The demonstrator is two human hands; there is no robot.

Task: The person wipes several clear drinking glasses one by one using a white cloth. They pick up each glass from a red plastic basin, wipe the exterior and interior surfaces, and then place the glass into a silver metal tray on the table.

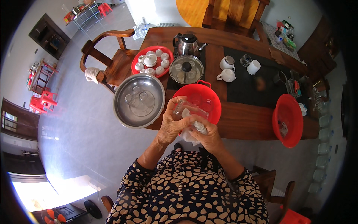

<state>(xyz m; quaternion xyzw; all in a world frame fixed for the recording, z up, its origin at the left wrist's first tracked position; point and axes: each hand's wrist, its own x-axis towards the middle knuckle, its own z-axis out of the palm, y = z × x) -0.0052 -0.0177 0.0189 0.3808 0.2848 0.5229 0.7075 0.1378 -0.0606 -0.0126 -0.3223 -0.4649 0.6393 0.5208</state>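
Observation:
My left hand grips a clear glass vessel that is tilted on its side. In my right hand is a bunched white cloth, pressed at the vessel; part of the cloth shows through the glass. Both hands are above the near rim of a red plastic basin with a few clear glass pieces in it. To the left, a wide metal basin holds several small clear glass cups. Behind the red basin sits a pot with a glass lid, its contents dimly visible.
On the wooden table are a red tray of white teaware, a metal kettle, small white teapots and a white mug. Another red basin stands at the right edge. A wooden armchair is at the left.

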